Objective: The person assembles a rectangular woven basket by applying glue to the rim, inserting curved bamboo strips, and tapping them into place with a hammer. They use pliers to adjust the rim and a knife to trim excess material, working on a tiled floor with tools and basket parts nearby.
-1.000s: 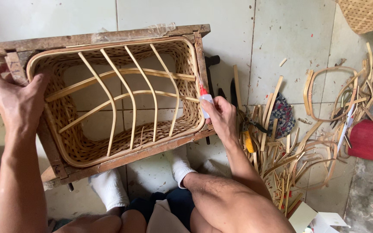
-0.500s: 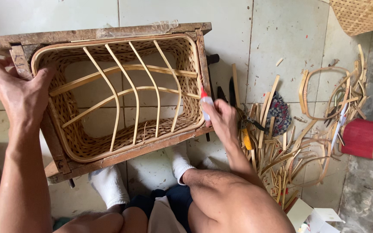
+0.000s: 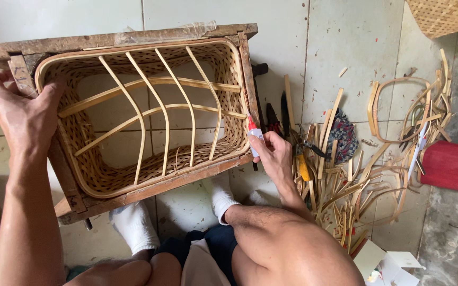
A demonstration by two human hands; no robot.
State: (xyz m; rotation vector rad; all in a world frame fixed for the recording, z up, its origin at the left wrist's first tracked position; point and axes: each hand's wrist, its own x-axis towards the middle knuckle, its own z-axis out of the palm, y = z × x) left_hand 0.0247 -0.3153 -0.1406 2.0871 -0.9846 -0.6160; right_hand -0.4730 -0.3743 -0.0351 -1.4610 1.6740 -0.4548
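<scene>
Right hand [image 3: 275,154] is clenched around a small glue bottle [image 3: 254,133] with a white body and red nozzle, the tip held up against the right-hand side of the wooden frame [image 3: 149,37]. Left hand [image 3: 19,108] grasps the left edge of that frame, fingers curled over its corner, thumb on the rim of the woven basket [image 3: 149,114] that sits inside it. The basket is rectangular, tan, open-weave, with bent cane ribs crossing its opening; floor tiles show through it. Just beside the right hand lie dark-handled tools [image 3: 274,119] and a loose heap of cane strips [image 3: 356,180], with a patterned cloth pouch [image 3: 343,135] among them. Further right a red cylindrical container [image 3: 446,165] lies on its side. White paper cartons [image 3: 385,265] sit at the lower right edge. A second woven basket [image 3: 443,16] shows at the top right corner. The surface is pale tiled floor [image 3: 356,37], dusty, with grey concrete at the right margin.
</scene>
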